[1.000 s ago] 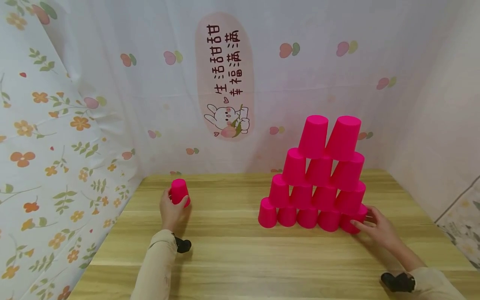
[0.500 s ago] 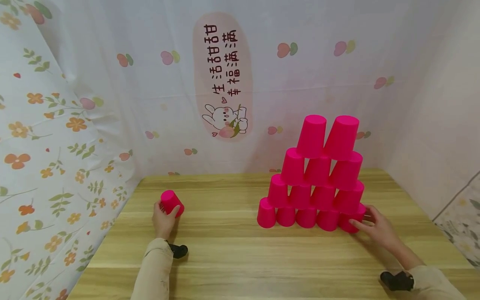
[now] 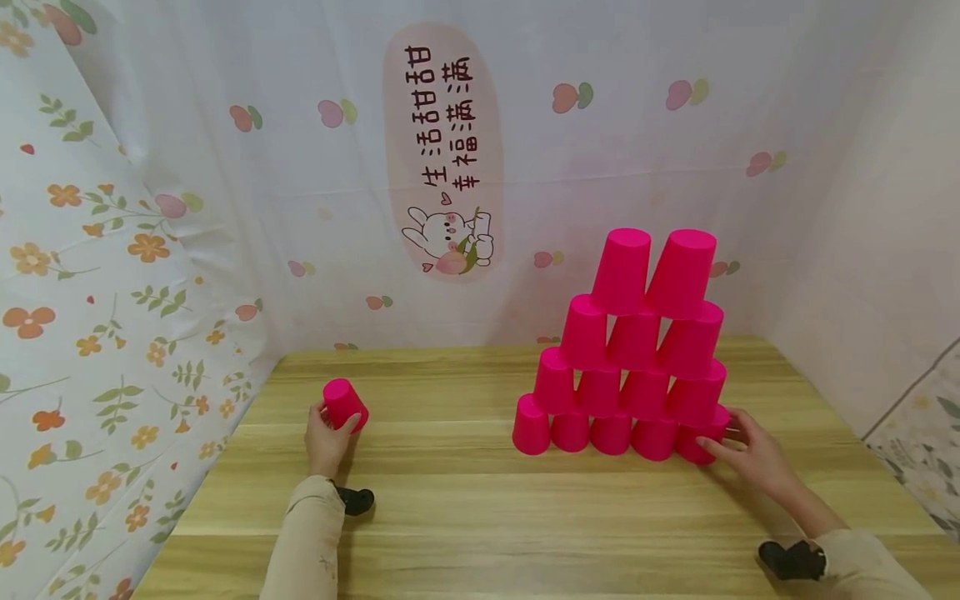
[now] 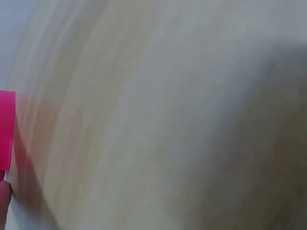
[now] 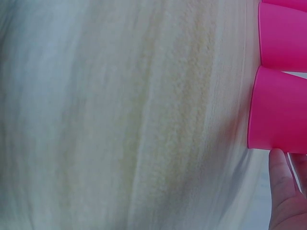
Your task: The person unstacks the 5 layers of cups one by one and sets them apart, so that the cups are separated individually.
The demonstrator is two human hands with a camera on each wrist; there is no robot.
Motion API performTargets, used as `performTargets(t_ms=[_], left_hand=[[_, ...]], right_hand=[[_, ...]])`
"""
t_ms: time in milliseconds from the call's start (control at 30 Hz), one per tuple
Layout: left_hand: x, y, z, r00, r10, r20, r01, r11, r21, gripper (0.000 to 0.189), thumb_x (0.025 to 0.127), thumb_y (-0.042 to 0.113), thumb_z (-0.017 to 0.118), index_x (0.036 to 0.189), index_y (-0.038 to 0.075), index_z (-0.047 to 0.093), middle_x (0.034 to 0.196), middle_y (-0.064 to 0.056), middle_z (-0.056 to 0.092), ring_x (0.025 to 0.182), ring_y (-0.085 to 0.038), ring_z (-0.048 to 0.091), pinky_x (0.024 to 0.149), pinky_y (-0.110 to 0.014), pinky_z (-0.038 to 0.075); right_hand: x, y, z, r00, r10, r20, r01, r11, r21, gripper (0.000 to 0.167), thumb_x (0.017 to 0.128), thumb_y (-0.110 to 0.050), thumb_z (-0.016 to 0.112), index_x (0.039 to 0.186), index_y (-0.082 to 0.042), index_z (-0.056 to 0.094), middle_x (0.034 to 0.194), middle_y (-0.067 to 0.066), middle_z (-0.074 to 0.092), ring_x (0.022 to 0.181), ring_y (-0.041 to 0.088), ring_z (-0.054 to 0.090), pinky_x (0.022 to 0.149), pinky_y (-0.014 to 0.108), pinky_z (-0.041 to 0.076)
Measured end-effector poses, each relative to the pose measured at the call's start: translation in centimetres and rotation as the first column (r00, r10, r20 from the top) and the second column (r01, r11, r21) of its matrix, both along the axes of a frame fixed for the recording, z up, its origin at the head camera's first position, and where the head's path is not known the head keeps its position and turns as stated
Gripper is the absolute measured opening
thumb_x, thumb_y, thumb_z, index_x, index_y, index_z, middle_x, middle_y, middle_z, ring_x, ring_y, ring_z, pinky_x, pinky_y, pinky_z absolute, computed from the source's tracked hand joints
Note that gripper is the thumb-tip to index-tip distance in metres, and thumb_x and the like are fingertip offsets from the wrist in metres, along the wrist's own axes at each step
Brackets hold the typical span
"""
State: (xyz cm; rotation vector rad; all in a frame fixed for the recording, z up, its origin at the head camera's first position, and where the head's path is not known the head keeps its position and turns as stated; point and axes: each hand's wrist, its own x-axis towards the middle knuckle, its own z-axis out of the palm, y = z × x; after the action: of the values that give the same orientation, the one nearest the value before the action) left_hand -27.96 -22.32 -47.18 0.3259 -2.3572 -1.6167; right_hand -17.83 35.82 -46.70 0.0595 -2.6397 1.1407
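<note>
My left hand (image 3: 326,446) holds a pink plastic cup (image 3: 345,404) at the left of the table, thumb and fingers on either side of it. That cup is upside down and leans to the left; in the left wrist view only part of its side (image 4: 5,132) shows, with a fingertip below. At the right, my right hand (image 3: 765,458) grips the rightmost bottom cup (image 3: 688,450) of a pyramid of matching cups (image 3: 632,342). Its thumb lies in front and the other fingers go behind, partly hidden. The right wrist view shows the thumb (image 5: 281,175) against this cup (image 5: 278,110).
The pyramid's bottom two rows have several cups each, then a row of 3, with 2 side by side on top. A wooden table (image 3: 450,517) bears everything. Patterned white cloth (image 3: 322,208) hangs behind and to the left. Black wrist cameras (image 3: 791,560) sit on both wrists.
My left hand has drawn the cup nearer and slightly left, and the cup now leans more. The right hand and the pyramid have stayed in place.
</note>
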Motion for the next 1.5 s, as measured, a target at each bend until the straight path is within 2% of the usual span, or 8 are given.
performTargets(t_ms=[300,433,600,767,1033,1200,1300,1500], left_hand=[[-0.1,0.2,-0.8,0.999,-0.006,-0.053,0.007,1.000,0.003,0.066,0.076,0.000,0.065,0.127,-0.012,0.025,0.123,-0.032,0.035,0.114,-0.043,0.037,0.095,-0.049,0.032],[-0.1,0.3,-0.4,0.997,0.007,-0.078,-0.008,1.000,-0.016,0.071,0.075,0.002,0.067,0.129,-0.010,0.023,0.126,-0.030,0.031,0.116,-0.043,0.032,0.095,-0.051,0.030],[0.0,0.3,1.7,0.991,0.081,-0.109,-0.093,0.989,-0.112,0.072,0.075,0.009,0.068,0.131,-0.007,0.024,0.127,-0.029,0.028,0.117,-0.043,0.026,0.093,-0.054,0.028],[-0.1,0.6,4.3,0.966,0.142,-0.214,-0.178,0.971,-0.158,0.070,0.073,0.011,0.071,0.129,-0.004,0.031,0.126,-0.026,0.031,0.117,-0.040,0.025,0.093,-0.052,0.027],[-0.7,3.3,9.3,0.955,-0.017,-0.297,-0.032,0.987,-0.159,0.071,0.073,0.017,0.072,0.131,0.004,0.033,0.129,-0.021,0.029,0.118,-0.035,0.027,0.094,-0.049,0.028],[-1.3,6.8,12.9,0.923,-0.145,-0.357,0.091,0.982,-0.164,0.073,0.072,0.021,0.073,0.132,0.007,0.033,0.128,-0.016,0.032,0.117,-0.029,0.029,0.091,-0.045,0.031],[-1.5,9.2,14.7,0.894,-0.232,-0.383,0.165,0.966,-0.200,0.072,0.073,0.022,0.073,0.132,0.008,0.034,0.127,-0.014,0.033,0.116,-0.026,0.030,0.093,-0.044,0.030],[-1.5,14.7,17.5,0.794,-0.395,-0.462,0.255,0.907,-0.336,0.067,0.071,0.020,0.073,0.129,0.008,0.040,0.126,-0.010,0.040,0.116,-0.022,0.034,0.097,-0.038,0.029]], right_hand=[[0.1,0.1,0.2,1.000,0.002,0.003,-0.002,1.000,0.007,0.051,0.080,-0.015,0.065,0.118,0.006,0.040,0.109,0.031,0.050,0.092,0.043,0.053,0.063,0.015,0.045],[0.0,0.1,0.1,1.000,0.008,-0.004,-0.008,1.000,0.014,0.050,0.079,-0.014,0.066,0.117,0.006,0.041,0.107,0.029,0.052,0.089,0.038,0.055,0.063,0.016,0.045],[-0.1,0.0,0.0,1.000,0.018,-0.015,-0.018,1.000,0.004,0.050,0.078,-0.012,0.067,0.116,0.007,0.041,0.105,0.029,0.052,0.089,0.042,0.055,0.062,0.016,0.045],[-0.1,0.1,0.1,1.000,0.017,-0.019,-0.017,1.000,0.001,0.050,0.077,-0.010,0.067,0.115,0.008,0.041,0.104,0.031,0.052,0.087,0.043,0.055,0.061,0.018,0.048],[-0.2,0.4,0.2,0.999,0.031,0.018,-0.031,1.000,0.003,0.052,0.079,-0.015,0.066,0.118,0.007,0.040,0.108,0.031,0.050,0.091,0.046,0.054,0.062,0.027,0.051],[-0.2,0.4,0.2,0.999,0.035,0.034,-0.035,0.999,0.000,0.053,0.080,-0.017,0.066,0.119,0.005,0.039,0.109,0.030,0.049,0.091,0.046,0.053,0.064,0.033,0.052],[-0.3,0.5,0.1,0.999,0.036,0.021,-0.037,0.999,0.005,0.052,0.079,-0.017,0.066,0.119,0.005,0.040,0.108,0.029,0.050,0.090,0.045,0.054,0.064,0.027,0.051],[-0.4,0.7,-0.1,0.999,0.049,-0.012,-0.049,0.999,-0.001,0.049,0.078,-0.013,0.067,0.116,0.004,0.042,0.106,0.027,0.052,0.088,0.043,0.055,0.063,0.016,0.046]])
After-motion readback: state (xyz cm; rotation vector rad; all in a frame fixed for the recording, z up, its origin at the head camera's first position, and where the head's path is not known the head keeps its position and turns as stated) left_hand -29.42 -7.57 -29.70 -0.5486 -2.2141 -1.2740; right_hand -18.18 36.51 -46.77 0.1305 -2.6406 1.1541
